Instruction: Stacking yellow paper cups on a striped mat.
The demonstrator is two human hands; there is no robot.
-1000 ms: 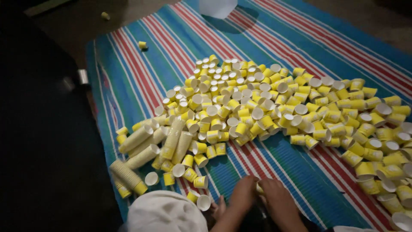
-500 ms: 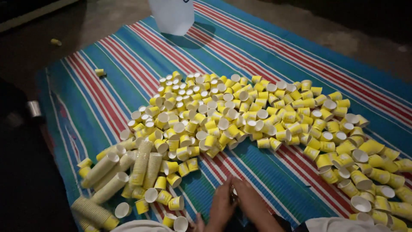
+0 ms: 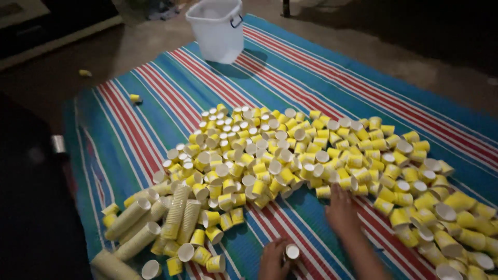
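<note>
The left hand (image 3: pixel 273 257) sits low at the bottom edge of the view, its fingers curled around a small cup (image 3: pixel 292 252) whose white open mouth faces up. The cup lies at the fingertips, on the thumb side, pressed against the hand; the fingers are closed about it rather than spread.

The right hand (image 3: pixel 341 210) lies just beyond and to the right of that cup, stretched forward with its fingers (image 3: pixel 336 191) fairly straight and close together, palm down. The fingertips reach the near edge of the big heap of yellow cups (image 3: pixel 290 155), touching or almost touching the nearest ones; whether any cup is actually pinched there cannot be told, since the hand covers what is under it.

The heap spreads away from the fingers and off to their right, across a striped mat (image 3: pixel 311 78) of blue, red and white. To the left of the left hand lie several nested stacks of cups (image 3: pixel 176 212) on their sides, with loose cups scattered about them. Far beyond the fingers, at the far end of the mat, stands a white bucket (image 3: pixel 216 31).
</note>
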